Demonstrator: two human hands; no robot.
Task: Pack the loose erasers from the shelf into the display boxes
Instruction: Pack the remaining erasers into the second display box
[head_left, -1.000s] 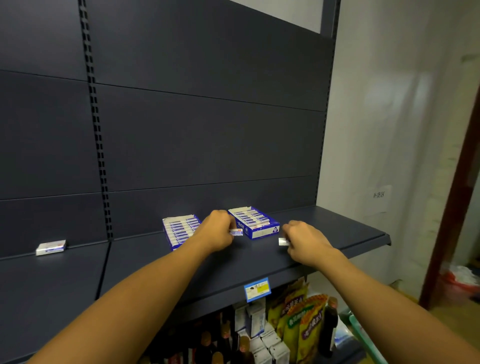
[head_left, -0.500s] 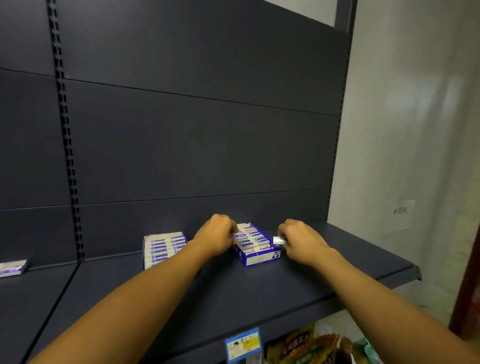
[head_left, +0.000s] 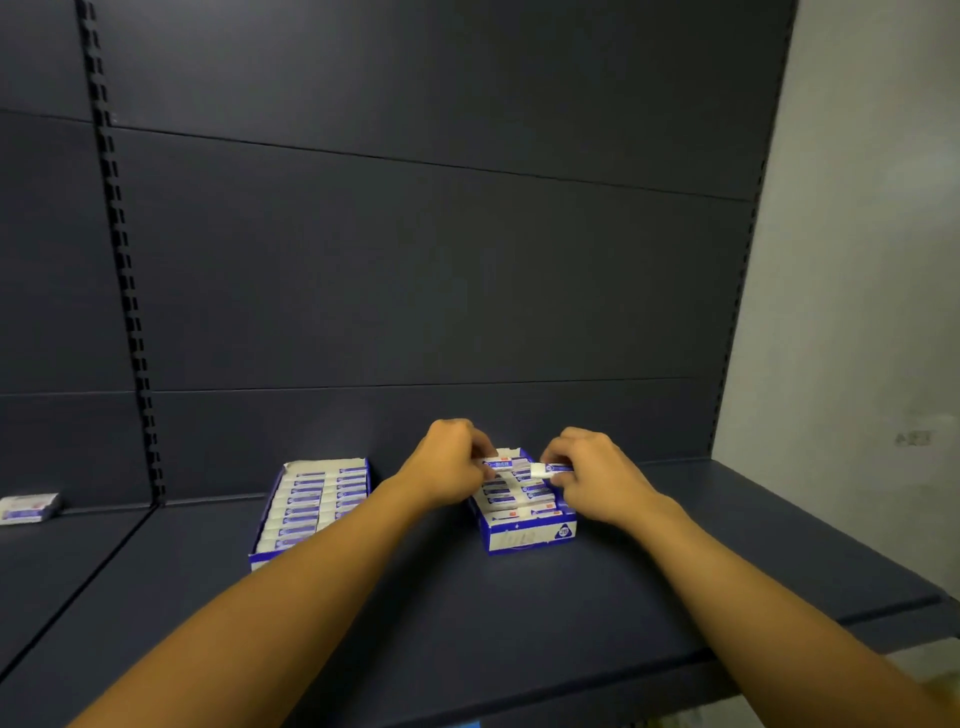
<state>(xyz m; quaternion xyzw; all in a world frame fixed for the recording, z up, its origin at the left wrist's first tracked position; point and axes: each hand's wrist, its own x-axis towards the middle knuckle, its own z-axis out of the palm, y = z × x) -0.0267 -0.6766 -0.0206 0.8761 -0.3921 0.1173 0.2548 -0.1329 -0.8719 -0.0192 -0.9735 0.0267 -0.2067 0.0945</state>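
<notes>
A: The right hand (head_left: 597, 480) was curled round a loose eraser (head_left: 551, 470), pinching it between thumb and fingertips just above the right display box (head_left: 524, 506). Why so high?

B: Likely to line it up. The eraser lay level, its long side running across the box like the rows already in there, so it could drop straight into a gap. The left hand (head_left: 449, 467) did the same at the box's back left corner, its fingers closed on another eraser (head_left: 503, 462).

A: So both hands were loaded at once?

B: It looked so. One eraser each would halve the trips, I'd say.

A: And the box itself?

B: It sat on the dark shelf (head_left: 519, 613), near the back panel, its printed front wall facing the person. It appeared nearly full, in two columns.

A: The other box?

B: The left display box (head_left: 311, 506) stood just beside it, apart from it, with tidy rows; the left forearm hid its front right corner. My guess is it was finished, which is why nobody touched it.

A: Anything left to pack?

B: One more eraser (head_left: 28, 506), or a small pack, I couldn't tell, lay well apart on the neighbouring shelf section to the left.
</notes>
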